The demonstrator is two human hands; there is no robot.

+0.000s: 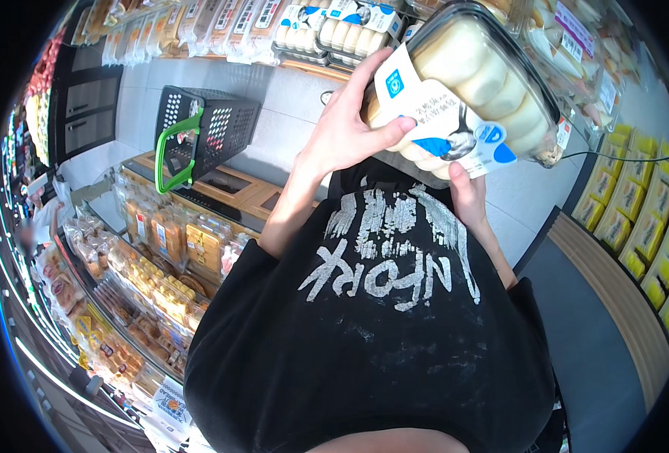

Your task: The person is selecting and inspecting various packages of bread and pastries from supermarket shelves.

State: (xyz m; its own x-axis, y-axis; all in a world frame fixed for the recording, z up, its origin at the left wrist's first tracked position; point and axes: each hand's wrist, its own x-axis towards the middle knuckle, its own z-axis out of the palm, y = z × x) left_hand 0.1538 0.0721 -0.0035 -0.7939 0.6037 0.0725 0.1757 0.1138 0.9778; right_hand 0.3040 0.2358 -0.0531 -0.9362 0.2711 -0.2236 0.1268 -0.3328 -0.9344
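Observation:
A clear plastic clamshell box (484, 79) of pale, rounded bread rolls is held tilted between my two hands, in front of my chest. A white and blue paper sleeve (439, 107) bearing writing wraps its middle. My left hand (340, 133) grips the box's left side, its thumb pressed on the sleeve and its fingers going around the edge. My right hand (467, 195) holds the lower edge, with the thumb showing and the other fingers hidden behind the box. Similar boxes of rolls (351, 34) stand on the shelf just beyond my left hand.
A dark perforated shopping basket (215, 124) with a green handle (164, 153) is at the left. Packaged breads (159, 277) fill a display beside it. Bagged bread (577, 51) lies at upper right; yellow packets (628, 192) line a rack at right. Another person (43, 218) is far left.

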